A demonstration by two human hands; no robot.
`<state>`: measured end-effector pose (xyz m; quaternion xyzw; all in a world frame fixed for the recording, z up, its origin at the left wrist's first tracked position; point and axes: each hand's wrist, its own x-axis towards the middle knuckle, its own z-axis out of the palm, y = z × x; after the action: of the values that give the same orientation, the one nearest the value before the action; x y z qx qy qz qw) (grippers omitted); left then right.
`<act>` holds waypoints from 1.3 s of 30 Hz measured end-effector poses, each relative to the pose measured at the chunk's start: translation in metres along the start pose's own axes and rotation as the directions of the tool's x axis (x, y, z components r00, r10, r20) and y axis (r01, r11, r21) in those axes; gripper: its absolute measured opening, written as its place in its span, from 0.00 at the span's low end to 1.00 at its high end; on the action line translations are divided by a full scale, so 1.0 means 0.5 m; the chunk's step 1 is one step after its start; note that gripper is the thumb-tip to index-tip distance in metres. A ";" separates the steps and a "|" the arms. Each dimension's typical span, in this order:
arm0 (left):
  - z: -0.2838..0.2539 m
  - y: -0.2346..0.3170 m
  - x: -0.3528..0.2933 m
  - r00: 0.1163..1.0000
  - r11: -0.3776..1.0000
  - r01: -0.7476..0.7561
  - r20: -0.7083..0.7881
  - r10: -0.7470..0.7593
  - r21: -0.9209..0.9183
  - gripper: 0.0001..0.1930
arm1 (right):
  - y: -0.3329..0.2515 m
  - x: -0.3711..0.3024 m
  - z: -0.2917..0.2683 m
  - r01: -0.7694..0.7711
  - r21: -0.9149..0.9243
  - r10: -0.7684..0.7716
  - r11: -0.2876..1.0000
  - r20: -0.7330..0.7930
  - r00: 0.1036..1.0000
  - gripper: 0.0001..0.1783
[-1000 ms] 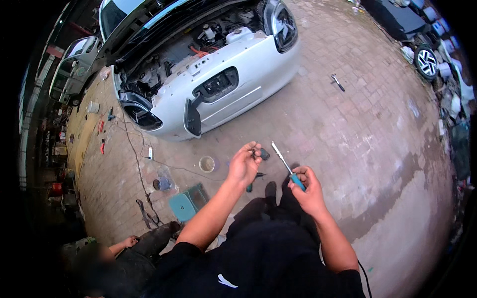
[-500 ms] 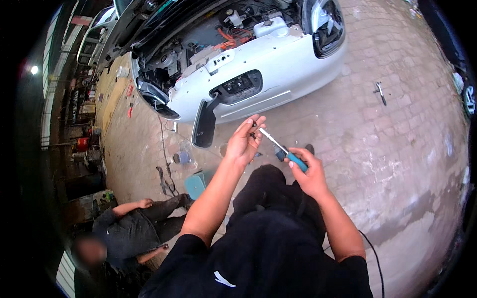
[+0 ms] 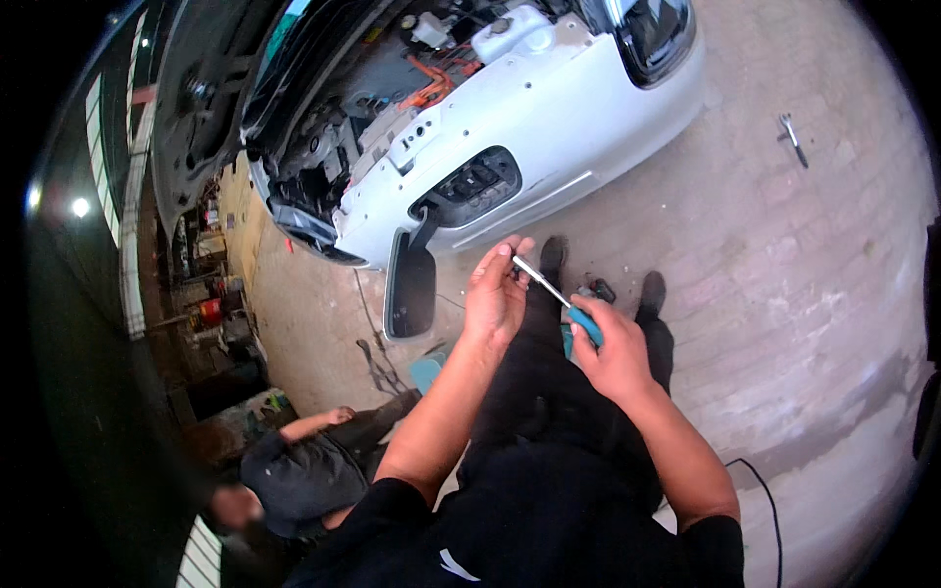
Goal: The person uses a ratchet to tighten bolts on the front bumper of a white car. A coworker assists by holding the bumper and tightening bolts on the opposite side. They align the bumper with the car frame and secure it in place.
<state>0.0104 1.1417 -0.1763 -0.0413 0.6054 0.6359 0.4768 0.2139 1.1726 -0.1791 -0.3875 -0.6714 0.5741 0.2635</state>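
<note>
In my right hand [image 3: 616, 351] is a nut driver with a teal handle [image 3: 586, 324] and a silver shaft, its socket end pointing up and left. My left hand [image 3: 497, 302] is palm up with the fingers curled, and they pinch a small dark fastener [image 3: 514, 254] at the driver's socket end. Its exact kind is too small to tell. Just beyond both hands is the white front bumper [image 3: 578, 147] of a car, with a charging port [image 3: 477, 184] in it. The port's dark flap [image 3: 411, 291] hangs open to the left of my left hand.
The raised bonnet [image 3: 201, 93] is at the upper left, above orange cables [image 3: 428, 86] and a white reservoir [image 3: 510, 34]. A ratchet [image 3: 793, 140] lies on the floor at right. Near left are a person in dark clothes [image 3: 309, 480] and a teal stool [image 3: 428, 369].
My view has turned and the car sits closer to my hands. My left fingers have closed in on the small fastener at the driver's socket end. Both hands keep their holds.
</note>
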 end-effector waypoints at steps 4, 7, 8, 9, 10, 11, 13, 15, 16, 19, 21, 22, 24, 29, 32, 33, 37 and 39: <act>-0.038 -0.015 0.092 0.997 0.989 0.049 0.055 -0.057 0.137 0.13 | 0.049 0.026 0.037 0.037 -0.295 -0.031 0.955 0.024 0.999 0.15; -0.049 -0.027 0.174 0.984 0.988 0.099 0.133 -0.115 0.120 0.13 | 0.120 0.048 0.122 -0.208 0.390 0.274 0.897 -0.121 0.954 0.14; -0.054 -0.031 0.201 0.980 0.987 0.099 0.161 -0.119 0.123 0.14 | 0.158 0.055 0.159 -0.251 0.625 0.387 0.740 -0.089 0.918 0.14; -0.056 -0.033 0.224 0.978 0.985 0.102 0.165 -0.124 0.137 0.13 | 0.166 0.066 0.173 -0.265 0.597 0.403 0.757 -0.107 0.909 0.14; -0.059 -0.033 0.249 0.978 0.984 0.094 0.172 -0.119 0.150 0.13 | 0.164 0.083 0.180 -0.272 0.570 0.409 0.775 -0.125 0.904 0.15; -0.061 -0.036 0.271 0.978 0.984 0.085 0.177 -0.113 0.160 0.13 | 0.165 0.098 0.187 -0.282 0.541 0.415 0.793 -0.139 0.899 0.16; -0.054 -0.042 0.308 0.985 0.990 0.055 0.156 -0.075 0.126 0.11 | 0.185 0.126 0.215 -0.204 0.543 0.357 0.814 -0.190 0.915 0.17; -0.051 -0.049 0.343 0.991 0.999 0.017 0.131 -0.021 0.035 0.11 | 0.218 0.149 0.257 -0.085 0.611 0.293 0.787 -0.248 0.923 0.17; -0.053 -0.049 0.358 0.993 1.000 -0.005 0.119 0.008 -0.020 0.11 | 0.239 0.158 0.279 -0.026 0.589 0.228 0.808 -0.272 0.935 0.19; -0.076 -0.051 0.405 0.984 0.987 -0.163 0.080 0.162 0.009 0.10 | 0.300 0.187 0.337 0.203 0.417 -0.026 0.886 -0.392 0.919 0.22; -0.098 -0.068 0.430 0.918 0.903 -0.397 0.072 0.391 0.162 0.09 | 0.351 0.206 0.382 0.310 0.357 -0.136 0.881 -0.438 0.889 0.23; -0.090 -0.081 0.433 0.877 0.866 -0.479 0.033 0.480 0.145 0.09 | 0.354 0.215 0.381 0.342 0.302 -0.184 0.890 -0.449 0.874 0.23; -0.099 -0.086 0.435 0.835 0.820 -0.550 0.121 0.537 0.156 0.13 | 0.358 0.225 0.373 0.353 0.260 -0.229 0.899 -0.410 0.883 0.23; -0.120 -0.098 0.445 0.747 0.720 -0.664 0.220 0.627 0.204 0.22 | 0.361 0.252 0.430 0.422 0.268 -0.255 0.866 -0.491 0.833 0.24; -0.113 -0.093 0.451 0.707 0.663 -0.707 0.265 0.656 0.246 0.24 | 0.342 0.251 0.433 0.385 0.300 -0.215 0.873 -0.473 0.855 0.23; -0.111 -0.089 0.450 0.707 0.649 -0.707 0.265 0.655 0.280 0.24 | 0.334 0.255 0.433 0.378 0.292 -0.206 0.878 -0.483 0.851 0.23; -0.102 -0.076 0.447 0.716 0.628 -0.695 0.262 0.647 0.350 0.24 | 0.309 0.265 0.433 0.356 0.309 -0.154 0.882 -0.525 0.837 0.23; -0.105 -0.074 0.449 0.732 0.657 -0.679 0.234 0.640 0.328 0.22 | 0.310 0.257 0.439 0.287 0.476 -0.042 0.831 -0.462 0.886 0.22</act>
<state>-0.1144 1.2173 -0.3587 0.3084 0.6690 0.6321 0.2402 0.0002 1.1604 -0.3861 -0.3559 -0.4419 0.6108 0.5523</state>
